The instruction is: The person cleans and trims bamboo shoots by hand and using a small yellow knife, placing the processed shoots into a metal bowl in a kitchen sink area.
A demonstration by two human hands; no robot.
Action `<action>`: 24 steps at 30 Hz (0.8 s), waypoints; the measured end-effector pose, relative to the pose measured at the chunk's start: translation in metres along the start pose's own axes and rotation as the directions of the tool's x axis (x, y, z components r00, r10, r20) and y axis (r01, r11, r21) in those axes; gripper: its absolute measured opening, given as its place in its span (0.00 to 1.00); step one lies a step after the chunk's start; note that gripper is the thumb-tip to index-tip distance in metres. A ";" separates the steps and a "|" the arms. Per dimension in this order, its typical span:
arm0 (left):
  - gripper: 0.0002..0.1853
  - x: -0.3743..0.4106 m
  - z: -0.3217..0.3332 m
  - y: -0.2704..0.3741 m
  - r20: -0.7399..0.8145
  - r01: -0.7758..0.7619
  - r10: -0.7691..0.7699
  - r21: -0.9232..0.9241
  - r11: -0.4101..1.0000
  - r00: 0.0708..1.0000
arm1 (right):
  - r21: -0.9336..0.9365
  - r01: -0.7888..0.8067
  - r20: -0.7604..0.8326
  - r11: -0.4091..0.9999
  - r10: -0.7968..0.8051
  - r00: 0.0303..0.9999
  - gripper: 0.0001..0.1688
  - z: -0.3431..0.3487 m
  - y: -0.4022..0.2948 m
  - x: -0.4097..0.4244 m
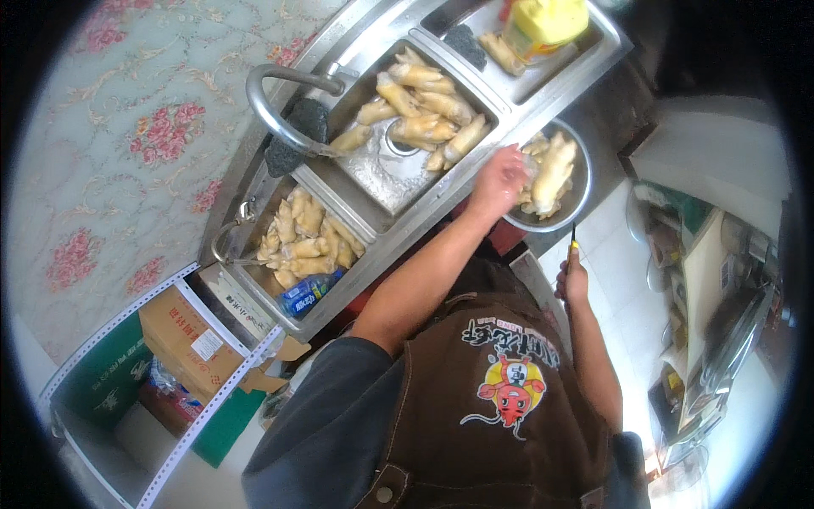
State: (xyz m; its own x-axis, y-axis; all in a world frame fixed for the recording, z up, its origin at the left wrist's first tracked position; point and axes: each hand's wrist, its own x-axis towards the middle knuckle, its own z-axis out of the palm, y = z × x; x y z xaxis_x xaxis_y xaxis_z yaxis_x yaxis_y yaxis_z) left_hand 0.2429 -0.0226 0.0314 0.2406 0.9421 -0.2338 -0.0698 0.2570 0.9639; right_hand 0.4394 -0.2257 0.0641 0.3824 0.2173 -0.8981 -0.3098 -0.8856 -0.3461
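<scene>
My left hand [502, 181] is at the near left rim of a round metal bowl [588, 184]. Its fingers blur against the pig trotters [552, 175] heaped inside, so whether it grips one is unclear. Just below the bowl, my right hand [572, 280] is closed around the handle of a slim knife [573, 240] with a yellow band; the tool points up towards the rim. Pale trotters [423, 127] lie around the drain in the middle sink basin [397, 200]. Another pile of trotters [308, 235] fills much of the left basin.
A curved faucet [261, 105] runs water into the middle basin. Dark rough stones [299, 130] sit behind it. A yellow container [550, 25] stands in the far basin, and a blue-labelled bottle [310, 292] in the left one. Cardboard boxes [191, 337] and shelving [718, 305] flank me.
</scene>
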 end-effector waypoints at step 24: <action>0.26 0.054 -0.233 -0.088 -0.102 0.309 -0.650 -0.817 0.486 0.753 | -0.254 0.239 0.081 0.937 -0.225 0.971 0.34 0.120 -0.051 -0.041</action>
State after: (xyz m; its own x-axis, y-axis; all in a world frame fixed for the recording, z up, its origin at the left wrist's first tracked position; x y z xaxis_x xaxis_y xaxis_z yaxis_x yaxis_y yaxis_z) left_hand 0.0361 0.0556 -0.0958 0.1279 0.5645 -0.8155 -0.7508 0.5924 0.2923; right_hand 0.3352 -0.1403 0.0864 0.3705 0.4439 -0.8159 0.0216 -0.8823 -0.4702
